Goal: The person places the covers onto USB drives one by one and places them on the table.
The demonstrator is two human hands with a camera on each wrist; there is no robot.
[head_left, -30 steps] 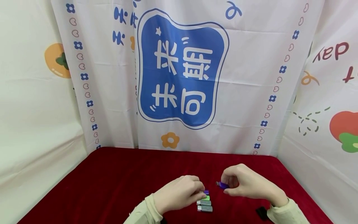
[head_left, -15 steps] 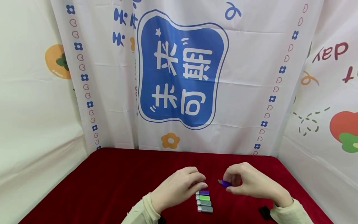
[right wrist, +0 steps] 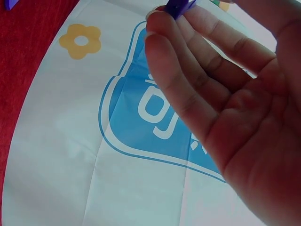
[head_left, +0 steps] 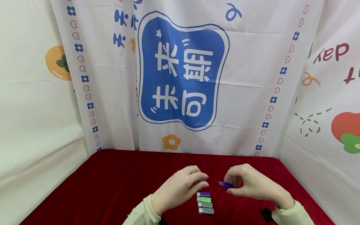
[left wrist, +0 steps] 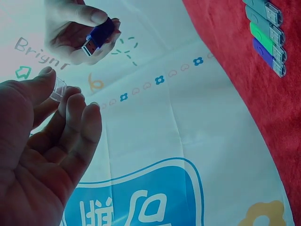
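Note:
My right hand (head_left: 251,186) pinches a purple USB flash drive (head_left: 226,185) between thumb and fingers, its metal connector bare and pointing left toward the other hand. In the left wrist view, my left hand (left wrist: 56,136) holds a small clear cap (left wrist: 59,89) between thumb and fingertips, apart from the drive. Below the left fingertips, several flash drives lie side by side on the cloth: a purple drive (head_left: 204,194), a green drive (head_left: 203,199), a grey drive (head_left: 205,205) and another grey drive (head_left: 206,211). Their connectors point left and appear to wear clear caps.
A dark red cloth (head_left: 126,184) covers the table. Printed white curtains (head_left: 244,93) stand at the back and both sides. A small black object (head_left: 267,214) is beside the right sleeve.
My left hand has risen away from the row, uncovering the purple drive lying there. My right hand has shifted slightly right with its drive and then stayed nearly still.

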